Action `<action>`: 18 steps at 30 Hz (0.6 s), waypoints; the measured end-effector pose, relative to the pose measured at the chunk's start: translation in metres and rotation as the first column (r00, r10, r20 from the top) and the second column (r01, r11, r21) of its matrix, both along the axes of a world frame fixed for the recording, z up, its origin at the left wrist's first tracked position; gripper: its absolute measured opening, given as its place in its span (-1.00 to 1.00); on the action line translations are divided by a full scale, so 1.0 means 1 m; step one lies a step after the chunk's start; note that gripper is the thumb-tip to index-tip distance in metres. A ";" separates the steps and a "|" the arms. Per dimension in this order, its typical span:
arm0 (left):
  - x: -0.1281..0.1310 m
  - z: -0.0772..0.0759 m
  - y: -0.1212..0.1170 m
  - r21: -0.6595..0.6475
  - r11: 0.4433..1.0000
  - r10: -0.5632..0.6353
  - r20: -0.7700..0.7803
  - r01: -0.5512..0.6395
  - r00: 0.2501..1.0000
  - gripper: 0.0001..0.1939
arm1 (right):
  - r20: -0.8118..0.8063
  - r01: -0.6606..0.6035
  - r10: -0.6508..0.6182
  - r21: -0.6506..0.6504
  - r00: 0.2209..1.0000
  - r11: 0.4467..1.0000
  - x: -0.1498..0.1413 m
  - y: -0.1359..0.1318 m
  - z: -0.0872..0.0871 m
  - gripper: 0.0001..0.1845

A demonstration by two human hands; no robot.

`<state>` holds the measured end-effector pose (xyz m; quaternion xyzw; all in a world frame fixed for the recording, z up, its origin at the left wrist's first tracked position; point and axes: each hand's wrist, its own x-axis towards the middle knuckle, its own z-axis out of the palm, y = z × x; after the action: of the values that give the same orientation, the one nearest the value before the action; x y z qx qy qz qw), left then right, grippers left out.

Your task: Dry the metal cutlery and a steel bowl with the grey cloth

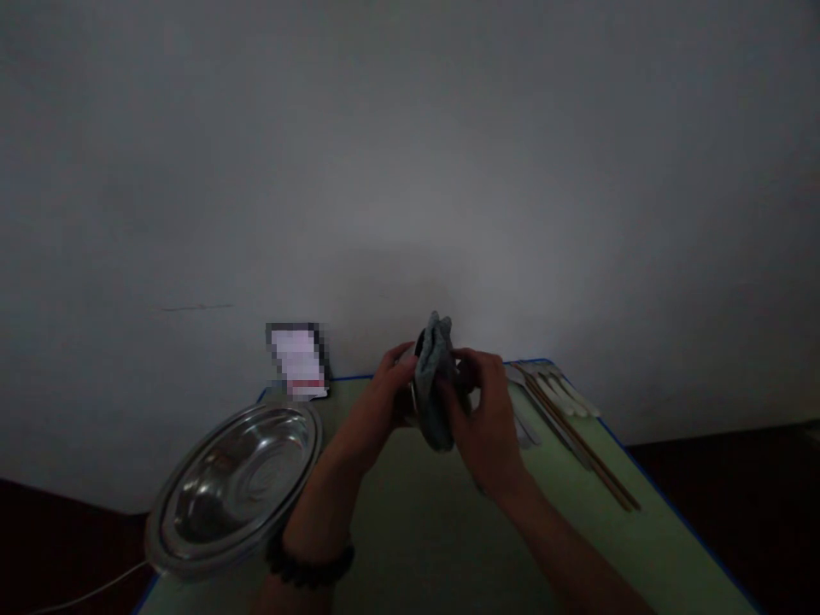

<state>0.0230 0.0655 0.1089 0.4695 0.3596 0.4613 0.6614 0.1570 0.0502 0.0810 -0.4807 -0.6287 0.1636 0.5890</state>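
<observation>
Above the middle of the table, my left hand [377, 406] grips a round vessel with a shiny rim [414, 408], which looks like a bowl turned on its side. Most of it is hidden by my fingers and the cloth, so its exact kind is unclear. A grey-green cloth [434, 363] is bunched over its edge and opening. Closed around the cloth, my right hand [490, 418] presses it to the vessel from the right. A dark beaded bracelet [311, 564] circles my left wrist.
A large steel basin [240, 483] stands at the table's left. Behind it a blurred phone-like screen [299, 360] leans against the wall. Chopsticks [586, 448], several white-handled utensils [567, 395] and metal cutlery [525, 431] lie to the right. The green table [429, 530] has blue edging.
</observation>
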 end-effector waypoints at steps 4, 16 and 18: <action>0.004 -0.002 -0.004 0.005 0.997 -0.074 -0.028 0.074 0.997 -0.49 | 0.041 -0.225 0.225 -0.011 0.974 0.974 -0.002 0.000 -0.003 -0.68; 0.003 -0.006 -0.006 0.017 0.995 -0.095 0.089 0.094 0.991 -0.44 | -0.054 -0.520 0.522 -0.219 0.851 0.826 0.004 -0.012 0.014 -0.71; 0.003 -0.005 -0.007 0.041 0.996 -0.086 0.088 0.083 0.992 -0.44 | -0.043 -0.416 0.416 -0.193 0.909 0.889 -0.002 -0.016 0.012 -0.70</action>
<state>0.0263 0.0589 0.1040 0.4753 0.3007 0.4602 0.6870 0.1545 0.0344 0.0932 -0.3911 -0.6974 0.3475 0.4899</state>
